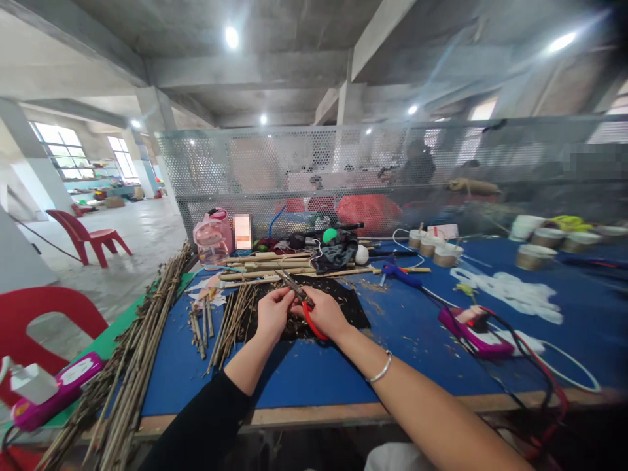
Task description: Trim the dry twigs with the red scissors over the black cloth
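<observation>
My right hand [328, 315] is wrapped round red-handled pruning shears [313, 322], whose metal blades point up and to the left. Close against it, my left hand [273, 314] has its fingers pinched together near the blades; what they hold is too small to make out. Both hands are over a black cloth [356, 304] strewn with plant scraps. Left of the cloth lie thin twigs [228, 327], partly on it, and a few short cut pieces [204, 320]. A long bundle of dry stalks [154, 320] runs along the table's left side.
On the blue table [206, 389], longer sticks [265, 266] lie at the back beside a pink container [210, 237]. Rightward are a blue glue gun [400, 273], a purple power strip [475, 337] with trailing cables and several tubs [537, 252]. Behind stands a perforated metal screen [220, 173].
</observation>
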{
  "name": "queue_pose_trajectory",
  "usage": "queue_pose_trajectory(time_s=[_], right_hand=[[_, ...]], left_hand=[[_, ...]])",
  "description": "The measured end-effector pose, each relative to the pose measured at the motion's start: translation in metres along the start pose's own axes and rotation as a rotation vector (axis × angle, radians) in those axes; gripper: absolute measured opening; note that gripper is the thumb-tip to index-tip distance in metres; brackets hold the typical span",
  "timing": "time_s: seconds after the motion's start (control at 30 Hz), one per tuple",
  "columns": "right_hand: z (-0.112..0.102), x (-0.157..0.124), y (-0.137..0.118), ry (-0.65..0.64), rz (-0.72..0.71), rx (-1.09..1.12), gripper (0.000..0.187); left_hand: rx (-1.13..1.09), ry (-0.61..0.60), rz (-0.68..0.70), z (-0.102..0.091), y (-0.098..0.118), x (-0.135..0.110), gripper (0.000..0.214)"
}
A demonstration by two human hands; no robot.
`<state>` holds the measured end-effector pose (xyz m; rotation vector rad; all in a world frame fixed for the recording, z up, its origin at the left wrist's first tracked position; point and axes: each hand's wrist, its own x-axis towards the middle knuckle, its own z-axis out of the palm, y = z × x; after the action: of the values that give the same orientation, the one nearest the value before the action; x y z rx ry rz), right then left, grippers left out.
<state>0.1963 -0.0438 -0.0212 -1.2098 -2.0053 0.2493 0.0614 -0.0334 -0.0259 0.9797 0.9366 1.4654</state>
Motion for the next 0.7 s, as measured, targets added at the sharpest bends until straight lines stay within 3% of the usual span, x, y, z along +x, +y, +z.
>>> queue_pose_trajectory(time_s=[0.13,0.43,0.7], right_hand=[[0.0012,0.0002,0.0022,-0.043,0.034,0.040,0.025],[0.0023,0.0000,0.0031,-0.027,-0.006,-0.087,0.052],[0.0014,-0.0001,0.0021,-0.025,0.031,-0.015,0.042]], left_hand=[[-0.063,0.015,-0.030,0.0004,0.0026,0.0008,0.022],[-0.036,-0.044,-0.052,0.0007,0.0038,0.0008,0.012],[-0.011,-0.056,-0.023,-0.0012,0.0018,0.0020,0.020]])
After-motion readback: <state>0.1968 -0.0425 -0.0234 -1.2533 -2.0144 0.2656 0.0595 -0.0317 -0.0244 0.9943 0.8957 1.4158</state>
